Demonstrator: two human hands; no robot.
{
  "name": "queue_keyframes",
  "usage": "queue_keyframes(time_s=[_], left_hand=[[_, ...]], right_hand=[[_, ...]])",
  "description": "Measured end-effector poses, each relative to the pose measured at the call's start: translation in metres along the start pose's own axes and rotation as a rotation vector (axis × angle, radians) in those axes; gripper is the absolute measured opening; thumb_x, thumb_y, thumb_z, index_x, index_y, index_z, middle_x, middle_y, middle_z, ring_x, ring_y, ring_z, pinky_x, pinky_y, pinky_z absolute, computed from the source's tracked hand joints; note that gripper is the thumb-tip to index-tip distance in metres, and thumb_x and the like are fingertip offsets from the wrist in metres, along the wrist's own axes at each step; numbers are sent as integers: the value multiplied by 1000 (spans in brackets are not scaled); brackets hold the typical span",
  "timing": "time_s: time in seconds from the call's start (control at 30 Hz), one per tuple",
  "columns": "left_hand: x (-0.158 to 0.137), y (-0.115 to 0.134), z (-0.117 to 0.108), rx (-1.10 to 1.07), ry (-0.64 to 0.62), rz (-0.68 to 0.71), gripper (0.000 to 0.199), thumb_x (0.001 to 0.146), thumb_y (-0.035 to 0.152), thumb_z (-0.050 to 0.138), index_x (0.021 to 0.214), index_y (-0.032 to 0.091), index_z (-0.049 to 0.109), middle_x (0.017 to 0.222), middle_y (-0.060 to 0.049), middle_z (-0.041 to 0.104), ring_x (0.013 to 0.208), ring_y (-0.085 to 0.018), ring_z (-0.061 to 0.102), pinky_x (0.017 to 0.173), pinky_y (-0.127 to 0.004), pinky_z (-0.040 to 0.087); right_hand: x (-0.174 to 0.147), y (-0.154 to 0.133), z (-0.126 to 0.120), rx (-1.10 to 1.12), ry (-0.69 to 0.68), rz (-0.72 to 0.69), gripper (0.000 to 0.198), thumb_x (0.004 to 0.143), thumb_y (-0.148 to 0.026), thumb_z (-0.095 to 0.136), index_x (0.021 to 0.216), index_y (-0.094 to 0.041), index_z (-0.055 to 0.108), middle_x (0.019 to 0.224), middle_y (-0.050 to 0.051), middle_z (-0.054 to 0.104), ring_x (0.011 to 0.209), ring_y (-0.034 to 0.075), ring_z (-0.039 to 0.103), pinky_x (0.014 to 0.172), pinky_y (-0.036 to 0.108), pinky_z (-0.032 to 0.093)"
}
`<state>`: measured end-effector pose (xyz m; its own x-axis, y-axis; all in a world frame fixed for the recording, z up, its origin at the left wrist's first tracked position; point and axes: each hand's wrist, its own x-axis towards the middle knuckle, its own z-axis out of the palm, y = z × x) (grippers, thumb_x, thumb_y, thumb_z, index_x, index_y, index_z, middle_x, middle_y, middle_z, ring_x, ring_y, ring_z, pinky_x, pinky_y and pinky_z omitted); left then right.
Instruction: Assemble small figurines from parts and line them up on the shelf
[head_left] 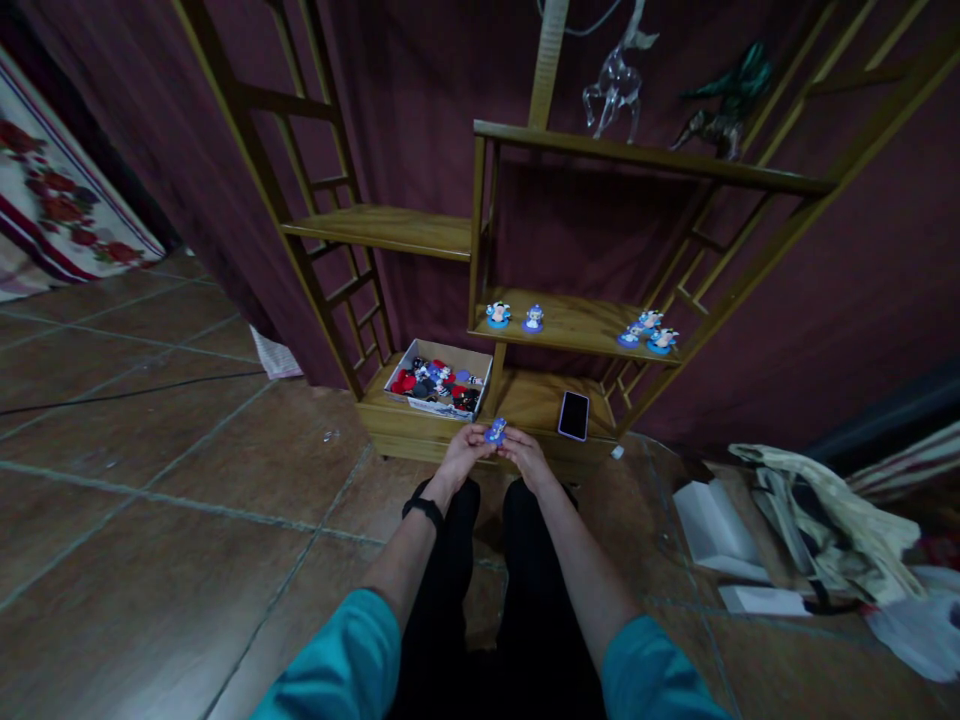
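Between my two hands is a small purple-and-white toy figurine (496, 432), held in front of the wooden shelf unit. My left hand (464, 449) pinches it from the left, and my right hand (524, 452) grips its right side. Just beyond my left hand, a white cardboard box (397, 376) holds a jumble of small red, black, white and purple figures. On the shelf board (577, 318) above stand more figurines: a blue-based one (498, 314) and a purple one (533, 318) at the left, with several grouped (649, 330) at the right.
A phone (574, 415) lies on the lowest board. Higher up stand a clear glass deer (616, 85) and a dark green-brown statue (724, 105). An upper left board (390, 232) juts out. On the floor at right are a white box (716, 525) and pale cloth (832, 520).
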<state>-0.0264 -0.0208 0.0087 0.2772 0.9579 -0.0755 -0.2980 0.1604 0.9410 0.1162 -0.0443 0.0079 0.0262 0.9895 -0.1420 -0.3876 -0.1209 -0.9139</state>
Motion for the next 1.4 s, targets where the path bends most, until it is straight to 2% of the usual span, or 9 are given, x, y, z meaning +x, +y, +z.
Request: queue_keyframes(time_s=[0.27,0.47,0.87,1.2,1.4], left_hand=[[0,-1,-2,32,-65,-12,50,52,20,77,98,12,58,68,-2,65,60,-11,57,62,-25,42],[2,-5,-4,49,-89,-7,48,53,18,76,97,13,57,70,-2,66,64,-14,60,69,-28,45],[-4,3,0,45,-64,-30,45,50,17,77,90,15,57,69,0,65,63,-13,59,67,-27,45],[-2,6,-2,24,-101,-67,53,53,16,75,104,13,60,73,-4,65,66,-13,58,65,-26,43],[-3,5,-1,-39,-37,-58,42,54,18,75,93,15,60,74,-3,65,67,-14,60,66,-27,44]], right_hand=[[-5,-5,1,-35,-14,5,35,58,-29,68,91,-19,66,90,5,68,73,14,59,66,26,43],[-3,-3,-2,-38,-34,20,35,58,-28,68,92,-19,65,86,3,68,72,13,59,66,25,42],[-3,-3,-4,-36,-61,41,38,59,-32,69,93,-17,63,93,7,67,80,17,60,73,29,44],[-6,-7,-3,-24,-11,58,37,58,-31,72,90,-19,60,92,6,65,77,16,62,73,32,48],[-8,-10,0,10,-66,49,46,58,-27,73,101,-21,58,91,5,64,74,15,63,76,34,48]])
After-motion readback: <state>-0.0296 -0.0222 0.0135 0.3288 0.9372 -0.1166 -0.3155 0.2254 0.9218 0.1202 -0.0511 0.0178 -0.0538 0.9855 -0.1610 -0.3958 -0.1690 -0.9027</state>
